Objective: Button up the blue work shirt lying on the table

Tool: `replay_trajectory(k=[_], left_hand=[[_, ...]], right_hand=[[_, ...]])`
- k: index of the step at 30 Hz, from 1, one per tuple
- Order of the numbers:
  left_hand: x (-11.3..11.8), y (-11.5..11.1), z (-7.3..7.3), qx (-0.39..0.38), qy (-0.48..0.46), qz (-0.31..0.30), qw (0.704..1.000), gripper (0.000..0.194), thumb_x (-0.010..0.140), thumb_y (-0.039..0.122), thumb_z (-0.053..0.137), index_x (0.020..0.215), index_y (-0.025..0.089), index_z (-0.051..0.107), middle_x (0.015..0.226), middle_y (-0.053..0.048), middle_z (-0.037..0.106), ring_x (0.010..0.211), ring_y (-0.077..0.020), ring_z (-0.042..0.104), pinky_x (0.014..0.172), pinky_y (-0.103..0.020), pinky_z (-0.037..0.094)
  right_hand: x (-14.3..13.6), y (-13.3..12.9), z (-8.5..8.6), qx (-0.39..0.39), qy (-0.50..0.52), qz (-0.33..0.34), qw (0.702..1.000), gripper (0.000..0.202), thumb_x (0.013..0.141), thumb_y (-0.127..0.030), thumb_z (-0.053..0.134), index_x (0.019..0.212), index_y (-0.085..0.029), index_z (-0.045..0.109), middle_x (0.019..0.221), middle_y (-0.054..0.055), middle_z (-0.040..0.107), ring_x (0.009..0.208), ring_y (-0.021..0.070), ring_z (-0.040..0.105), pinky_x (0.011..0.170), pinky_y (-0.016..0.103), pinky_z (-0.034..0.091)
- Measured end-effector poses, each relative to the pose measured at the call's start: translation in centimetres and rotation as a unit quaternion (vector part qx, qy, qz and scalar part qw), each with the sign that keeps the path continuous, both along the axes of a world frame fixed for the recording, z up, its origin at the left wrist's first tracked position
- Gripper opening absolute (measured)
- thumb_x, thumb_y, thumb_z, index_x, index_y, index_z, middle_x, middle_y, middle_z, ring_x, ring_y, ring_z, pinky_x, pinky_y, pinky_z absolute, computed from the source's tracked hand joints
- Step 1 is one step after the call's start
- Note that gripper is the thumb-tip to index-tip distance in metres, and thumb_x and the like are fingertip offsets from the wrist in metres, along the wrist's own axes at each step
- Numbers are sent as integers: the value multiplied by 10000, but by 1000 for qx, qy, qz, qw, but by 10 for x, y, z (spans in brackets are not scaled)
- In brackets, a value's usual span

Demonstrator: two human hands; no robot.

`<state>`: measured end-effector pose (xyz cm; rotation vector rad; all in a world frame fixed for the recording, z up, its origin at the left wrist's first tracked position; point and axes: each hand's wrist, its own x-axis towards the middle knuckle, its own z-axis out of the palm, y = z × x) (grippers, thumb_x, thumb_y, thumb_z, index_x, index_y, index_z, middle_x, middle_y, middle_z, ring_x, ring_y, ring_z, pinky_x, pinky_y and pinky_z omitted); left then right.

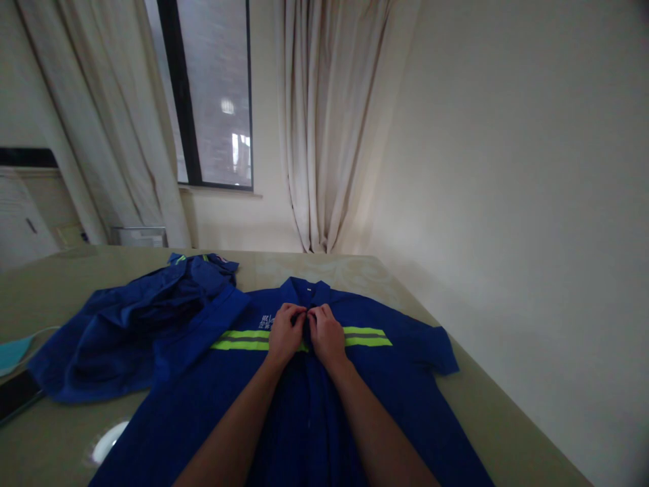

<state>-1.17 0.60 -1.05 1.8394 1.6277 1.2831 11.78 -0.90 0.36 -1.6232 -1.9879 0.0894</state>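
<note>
A blue short-sleeved work shirt (pixel 385 392) with a yellow-green reflective band across the chest lies spread face up, its collar pointing away from me. Just below the collar, my left hand (pixel 287 331) pinches one edge of the front opening. Close beside it, my right hand (pixel 326 331) pinches the other edge, and the fingertips of both hands nearly meet. Whether a button sits between the fingers is too small to make out. White lettering shows on the chest, partly covered by my left hand.
A crumpled blue garment (pixel 132 331) lies to the left, against the shirt's sleeve. Farther left are a light-blue face mask (pixel 14 353) and a dark phone (pixel 19 396). A white round object (pixel 109 441) shows near the front. The table (pixel 507 412) runs along the right wall.
</note>
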Motion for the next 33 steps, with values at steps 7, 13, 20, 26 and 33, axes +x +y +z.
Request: replay_trajectory(k=[7, 13, 20, 26, 33], left_hand=[[2, -1, 0, 2, 14, -25, 1000, 237, 969, 229, 493, 1082, 241, 701, 1045, -28, 745, 1014, -205, 658, 924, -342, 527], [2, -1, -1, -13, 64, -52, 996, 351, 1012, 223, 396, 1176, 261, 703, 1093, -30, 750, 1018, -194, 661, 937, -326, 521], [1, -8, 3, -28, 165, -15, 986, 341, 951, 196, 477, 1201, 187, 708, 1141, -128, 687, 1101, -282, 631, 1009, -432, 475], [16, -37, 13, -66, 333, -72, 938, 558, 957, 226, 443, 1514, 197, 454, 1591, -147, 435, 1466, -349, 390, 1198, -562, 287], [22, -131, 6, -180, 417, -167, 875, 888, 728, 274, 634, 1568, 348, 354, 1686, -123, 185, 1524, -491, 147, 1080, -849, 152]], right_hand=[[0, -1, 1, 12, 27, -20, 999, 237, 1047, -277, 442, 1080, -237, 674, 1113, 44, 648, 914, 169, 656, 744, 247, 441], [3, 7, -5, 19, 76, -46, 996, 201, 997, -281, 507, 981, -227, 699, 1030, 53, 677, 911, 190, 657, 791, 264, 459], [36, 34, -17, 49, 323, -135, 936, 377, 974, -329, 406, 1088, -141, 712, 1078, 129, 754, 1001, 238, 690, 893, 321, 522], [35, 41, -16, 8, 276, -103, 956, 420, 978, -336, 393, 1144, -133, 721, 1131, 114, 759, 1057, 212, 697, 944, 293, 512], [18, 63, -14, -17, 209, -40, 977, 265, 911, -281, 572, 1078, -220, 767, 1121, 69, 771, 1083, 230, 694, 986, 328, 487]])
